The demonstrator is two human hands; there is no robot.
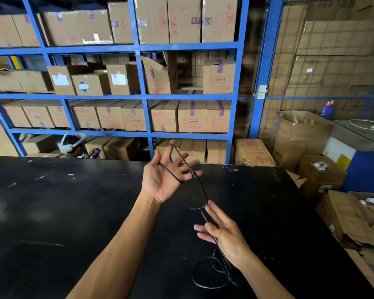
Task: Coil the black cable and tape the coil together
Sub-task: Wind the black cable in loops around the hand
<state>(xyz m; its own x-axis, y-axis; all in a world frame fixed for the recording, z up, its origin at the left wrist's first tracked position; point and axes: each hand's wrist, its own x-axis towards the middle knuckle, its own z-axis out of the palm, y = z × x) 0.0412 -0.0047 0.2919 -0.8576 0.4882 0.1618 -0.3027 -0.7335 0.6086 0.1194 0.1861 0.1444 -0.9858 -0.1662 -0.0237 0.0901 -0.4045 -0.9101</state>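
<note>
A thin black cable (200, 184) is looped around the spread fingers of my left hand (163, 176), which is raised palm up over the black table (63, 212). From there the cable runs down to my right hand (222, 236), passing between its loosely spread fingers. Below my right wrist the rest of the cable lies in a loose loop (209, 275) on the table. No tape is in view.
A blue metal rack (141, 83) full of cardboard boxes stands behind the table. A person with a white head strap (70, 144) sits low beyond the far edge. Open cartons (320, 173) and flattened cardboard crowd the floor to the right.
</note>
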